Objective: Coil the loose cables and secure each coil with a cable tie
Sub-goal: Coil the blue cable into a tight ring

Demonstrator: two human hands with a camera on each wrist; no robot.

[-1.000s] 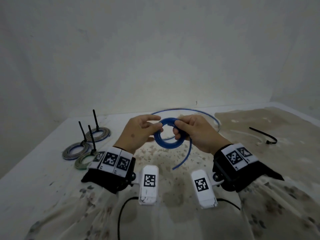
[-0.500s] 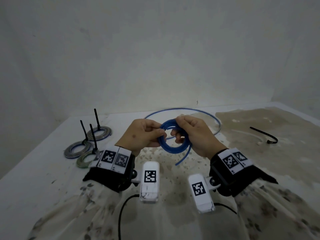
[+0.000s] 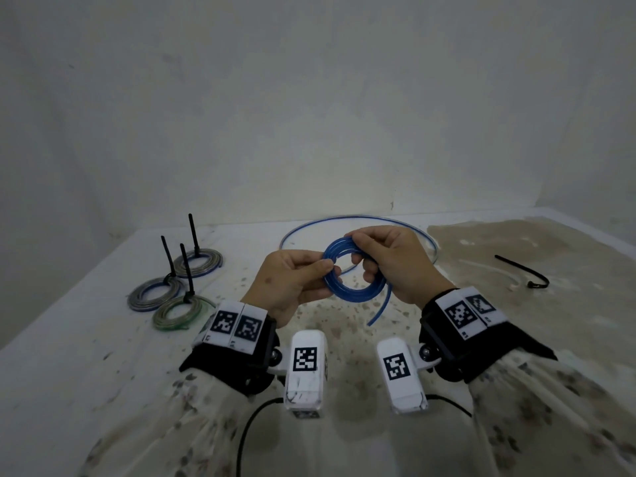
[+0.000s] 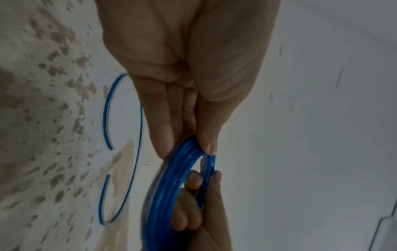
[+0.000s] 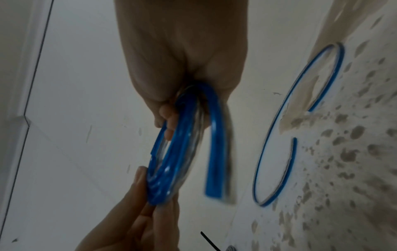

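Two hands hold one blue cable coil (image 3: 351, 277) in the air above the bench (image 3: 69, 339). The left hand (image 3: 285, 287) pinches the coil's left side between thumb and fingers (image 4: 163, 118), which lie pressed together. The right hand (image 3: 395, 263) grips the coil's right and upper side, its fingers (image 5: 169, 117) curled through the ring and its thumb on top. A short loose end of the cable (image 3: 380, 306) hangs below the right fingers, and the uncoiled rest (image 3: 358, 220) lies in a wide arc on the bench just beyond both hands. Three tied coils (image 3: 172, 290), each with a black tie standing up from it, lie well to the left of the left fingers. A loose black cable tie (image 3: 523, 270) lies on the bench, well to the right of the right fingers.
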